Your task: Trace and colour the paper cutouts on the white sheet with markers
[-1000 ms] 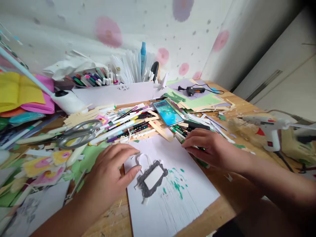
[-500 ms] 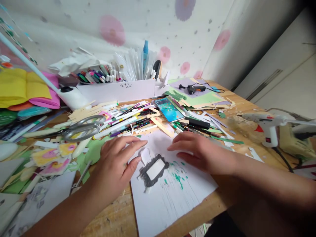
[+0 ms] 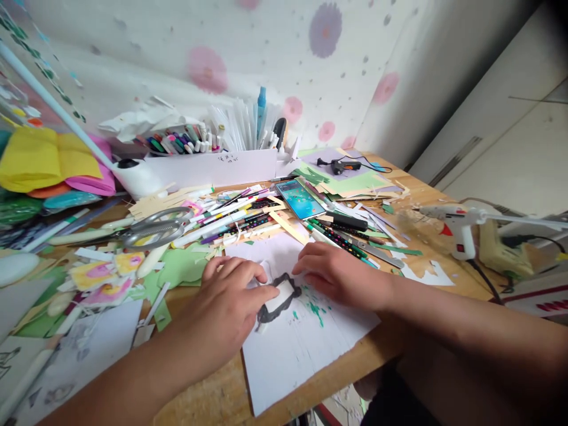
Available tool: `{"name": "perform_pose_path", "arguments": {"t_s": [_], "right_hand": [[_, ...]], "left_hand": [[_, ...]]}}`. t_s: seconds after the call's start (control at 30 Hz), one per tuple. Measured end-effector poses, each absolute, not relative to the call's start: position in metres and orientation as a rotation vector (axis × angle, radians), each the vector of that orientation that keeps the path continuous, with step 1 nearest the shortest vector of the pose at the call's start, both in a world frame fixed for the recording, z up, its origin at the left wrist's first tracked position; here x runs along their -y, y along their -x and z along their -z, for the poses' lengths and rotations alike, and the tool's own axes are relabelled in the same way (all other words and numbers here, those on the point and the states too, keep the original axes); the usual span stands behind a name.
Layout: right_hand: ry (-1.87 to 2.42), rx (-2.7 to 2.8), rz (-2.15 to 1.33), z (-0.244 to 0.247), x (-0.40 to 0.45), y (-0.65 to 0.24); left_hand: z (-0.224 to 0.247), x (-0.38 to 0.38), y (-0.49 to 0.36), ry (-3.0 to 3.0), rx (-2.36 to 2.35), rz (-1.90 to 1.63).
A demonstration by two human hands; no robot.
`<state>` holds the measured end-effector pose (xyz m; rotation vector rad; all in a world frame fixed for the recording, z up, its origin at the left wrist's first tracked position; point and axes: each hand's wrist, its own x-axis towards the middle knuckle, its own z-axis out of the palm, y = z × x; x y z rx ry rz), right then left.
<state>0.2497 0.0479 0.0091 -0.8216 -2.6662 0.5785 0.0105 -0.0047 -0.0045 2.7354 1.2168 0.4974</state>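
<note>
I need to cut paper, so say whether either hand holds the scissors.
No, the scissors lie off to the left, apart from both the left hand and the right hand.

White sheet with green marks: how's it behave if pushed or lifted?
The white sheet looks thin, so probably light and floppy if lifted by one edge. It lies flat on the wooden desk, so a push would likely slide it, not tip it. The dark-bordered piece on it may ride along.

The one view looks forward and down from the wearer's head across the tabletop [image 3: 208, 393]. White paper [image 3: 293, 361] lies close below; the flowered wall [image 3: 266, 47] faces it.
</note>
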Motion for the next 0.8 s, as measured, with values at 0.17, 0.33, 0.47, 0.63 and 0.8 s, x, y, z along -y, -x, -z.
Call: {"name": "perform_pose_path", "arguments": {"t_s": [0.17, 0.33, 0.47, 0.63, 0.8], "right_hand": [[0.785, 2.577, -0.622, -0.009, -0.048, -0.247], [0.83, 2.598, -0.595, -0.004, -0.044, -0.235], [0.944, 2.63, -0.541, 0.003, -0.044, -0.224], [1.141, 2.504, -0.35, 0.004, -0.058, -0.226], [1.366, 2.183, -0.173, -0.029, -0.072, -0.272]], "left_hand": [[0.002, 0.004, -0.012, -2.734, -1.199, -0.507], [0.003, 0.003, -0.012, -2.744, -1.229, -0.44], [0.004, 0.002, -0.011, -2.775, -1.233, -0.427], [0.003, 0.003, -0.01, -2.77, -1.219, -0.464], [0.006, 0.001, -0.009, -2.773, -1.178, -0.578]]}}
